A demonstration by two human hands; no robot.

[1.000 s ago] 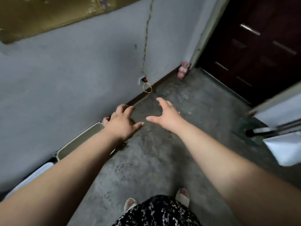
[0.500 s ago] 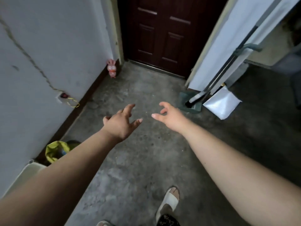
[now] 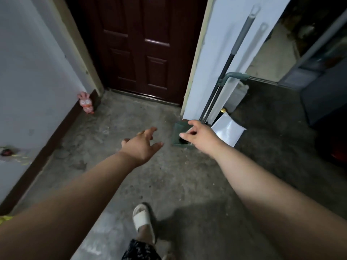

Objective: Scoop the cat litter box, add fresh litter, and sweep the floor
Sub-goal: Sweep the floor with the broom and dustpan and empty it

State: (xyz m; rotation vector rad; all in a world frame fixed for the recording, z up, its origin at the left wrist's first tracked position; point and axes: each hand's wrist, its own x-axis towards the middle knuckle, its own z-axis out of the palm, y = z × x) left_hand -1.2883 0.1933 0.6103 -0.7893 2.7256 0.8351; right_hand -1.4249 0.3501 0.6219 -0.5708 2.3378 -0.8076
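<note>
A broom (image 3: 228,61) with a grey and black handle leans against the white wall beside a green dustpan (image 3: 178,131) with a long green handle. A white bag (image 3: 228,131) lies on the floor to the right of the dustpan. My right hand (image 3: 201,136) is stretched out in front of the dustpan, fingers apart, holding nothing. My left hand (image 3: 141,145) is extended over the bare concrete floor, fingers spread and empty. The litter box is out of view.
A dark wooden door (image 3: 142,47) stands shut ahead. A pink rabbit toy (image 3: 86,103) sits in the left corner by the skirting. A wall socket (image 3: 7,152) is low on the left wall. My foot in a white slipper (image 3: 143,220) is below.
The view has swung right and forward from the litter box toward the door. The broom and dustpan are closer, and my right hand has moved up to the dustpan.
</note>
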